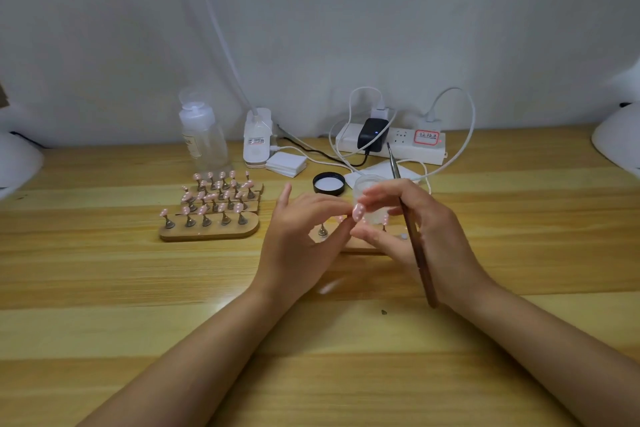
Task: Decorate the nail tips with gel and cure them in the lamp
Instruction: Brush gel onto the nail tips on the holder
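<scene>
Both hands met mid-desk over a wooden stand (360, 246), mostly hidden. Left hand (301, 236) and right hand (408, 218) pinched one pink nail tip (358, 211) between fingertips; the right also clamped a brush (414, 239) against the palm. Clear jar (370, 189) sat just behind, black lid (329, 183) beside it. Filled tip stands (211, 215) lay left, pump bottle (201, 135) and power strip (391, 144) at the wall; its red label was unreadable. Open desk (138, 288) lay near the front edge.

Nothing legible — labels on power strip (391, 144) and bottle (202, 140) blur.
</scene>
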{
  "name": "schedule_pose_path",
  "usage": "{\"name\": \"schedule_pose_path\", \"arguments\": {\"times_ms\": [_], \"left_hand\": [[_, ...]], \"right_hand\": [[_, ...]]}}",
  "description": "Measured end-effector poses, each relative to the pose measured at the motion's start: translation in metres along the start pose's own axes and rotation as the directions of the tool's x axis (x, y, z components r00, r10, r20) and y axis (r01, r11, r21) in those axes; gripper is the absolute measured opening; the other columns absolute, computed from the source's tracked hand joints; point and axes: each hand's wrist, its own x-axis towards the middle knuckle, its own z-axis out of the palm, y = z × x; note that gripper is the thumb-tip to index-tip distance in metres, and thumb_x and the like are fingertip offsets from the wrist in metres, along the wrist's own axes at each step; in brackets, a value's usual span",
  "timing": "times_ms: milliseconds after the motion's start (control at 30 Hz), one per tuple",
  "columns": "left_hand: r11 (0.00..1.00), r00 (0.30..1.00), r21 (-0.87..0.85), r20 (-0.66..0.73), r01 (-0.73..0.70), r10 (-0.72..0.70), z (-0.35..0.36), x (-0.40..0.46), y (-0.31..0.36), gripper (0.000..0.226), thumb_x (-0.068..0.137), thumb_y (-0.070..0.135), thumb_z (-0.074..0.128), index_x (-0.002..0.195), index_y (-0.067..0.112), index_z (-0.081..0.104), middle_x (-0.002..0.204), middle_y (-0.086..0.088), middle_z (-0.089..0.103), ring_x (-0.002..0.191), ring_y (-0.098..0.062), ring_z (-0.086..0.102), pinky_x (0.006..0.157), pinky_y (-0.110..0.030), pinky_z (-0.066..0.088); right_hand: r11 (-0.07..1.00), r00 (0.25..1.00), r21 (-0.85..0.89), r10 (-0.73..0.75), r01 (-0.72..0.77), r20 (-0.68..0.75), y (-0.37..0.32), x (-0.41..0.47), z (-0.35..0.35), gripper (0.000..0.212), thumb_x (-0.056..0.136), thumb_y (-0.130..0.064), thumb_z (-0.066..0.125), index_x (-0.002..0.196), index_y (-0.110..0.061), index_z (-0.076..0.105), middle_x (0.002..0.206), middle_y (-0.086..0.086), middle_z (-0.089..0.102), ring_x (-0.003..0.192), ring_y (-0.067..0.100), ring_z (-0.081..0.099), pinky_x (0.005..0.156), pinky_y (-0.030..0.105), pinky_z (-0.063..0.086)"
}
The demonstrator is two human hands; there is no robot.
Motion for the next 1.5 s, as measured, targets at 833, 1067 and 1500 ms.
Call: {"name": "schedule_pose_path", "arguments": {"times_ms": [833,1067,1500], "left_hand": [[0.989,0.992,-0.091,-0.045,0.117,-0.121,-0.001,0.002,-0.004,0.006,0.077,0.01,0.07,0.082,0.012,0.071,0.085,0.002,0.069,0.087,-0.013,0.063,0.106,-0.052,0.027],[0.984,0.99,-0.115,-0.035,0.132,-0.137,-0.002,0.002,-0.004,0.006,0.077,0.01,0.07,0.082,0.012,0.071,0.085,0.002,0.068,0.087,-0.012,0.063,0.106,-0.054,0.026],[0.983,0.992,-0.147,-0.041,0.114,-0.122,-0.002,0.002,-0.003,0.006,0.078,0.007,0.068,0.083,0.011,0.07,0.078,0.006,0.067,0.081,-0.008,0.062,0.097,-0.062,0.031]], "right_hand": [[0.817,0.922,-0.481,0.385,-0.319,0.042,0.025,0.082,-0.011,0.047,0.086,-0.047,0.058,0.057,-0.012,0.048,0.053,-0.002,0.046,0.055,0.012,0.047,0.057,0.027,0.036],[0.865,0.931,-0.347,0.355,-0.362,-0.085,0.021,0.083,-0.021,0.045,0.088,-0.042,0.058,0.052,-0.015,0.05,0.048,-0.006,0.049,0.049,0.002,0.048,0.054,0.023,0.037],[0.79,0.748,0.126,0.609,-0.599,-0.264,0.03,0.07,-0.04,0.038,0.089,-0.035,0.06,0.059,-0.013,0.055,0.031,-0.007,0.044,0.028,0.0,0.037,0.036,0.01,0.033]]}}
